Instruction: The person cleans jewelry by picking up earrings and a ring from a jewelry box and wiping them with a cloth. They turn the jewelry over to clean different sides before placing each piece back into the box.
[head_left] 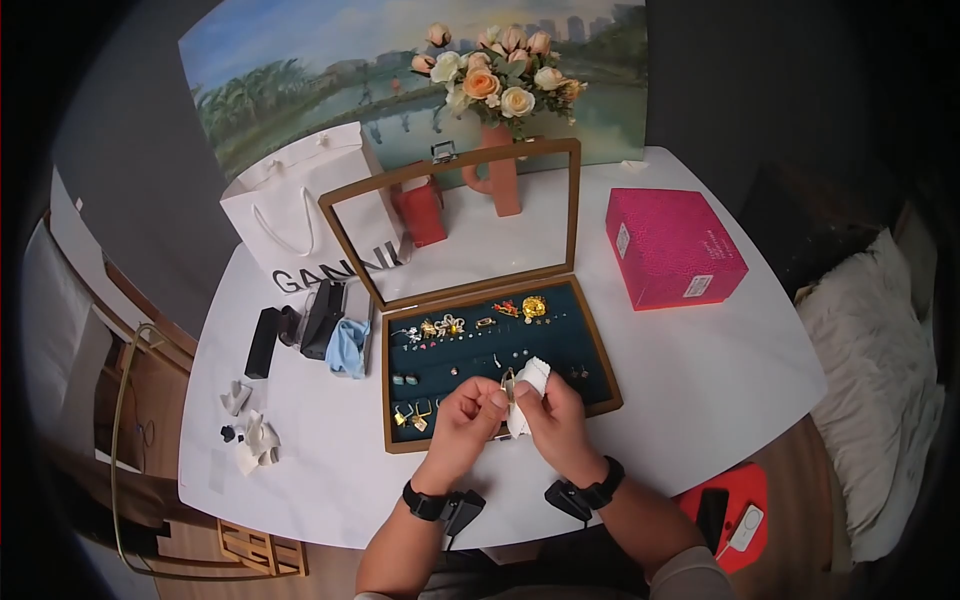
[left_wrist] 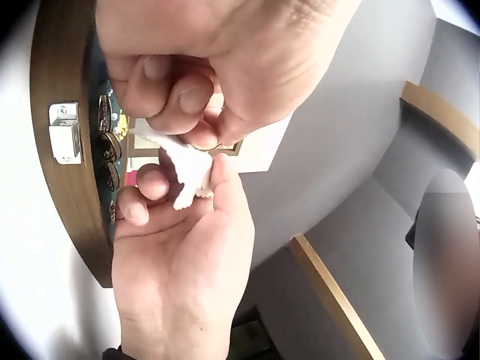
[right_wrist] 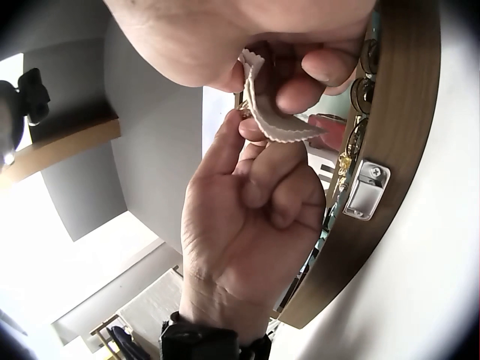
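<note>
Over the front edge of the jewellery box (head_left: 602, 392) both hands meet close together. My left hand (head_left: 468, 415) pinches a thin gold-coloured hoop of jewellery (head_left: 508, 382) between thumb and fingers, most of it hidden. My right hand (head_left: 558, 425) holds a small white cloth (head_left: 532, 378) with zigzag edges, folded against the hoop. In the right wrist view the cloth (right_wrist: 262, 120) curves beneath the right fingers, touching the left fingertips. The box's glass lid stands raised. Inside, on dark green lining, lie earrings, gold brooches (head_left: 534, 306) and other small pieces.
Left of the box are a black case (head_left: 323, 320), a light blue cloth (head_left: 347, 348) and crumpled white scraps (head_left: 260, 442). Behind stand a white paper bag (head_left: 290, 215), a red box (head_left: 420, 212) and a flower vase (head_left: 507, 180). A pink box (head_left: 672, 250) sits to the right.
</note>
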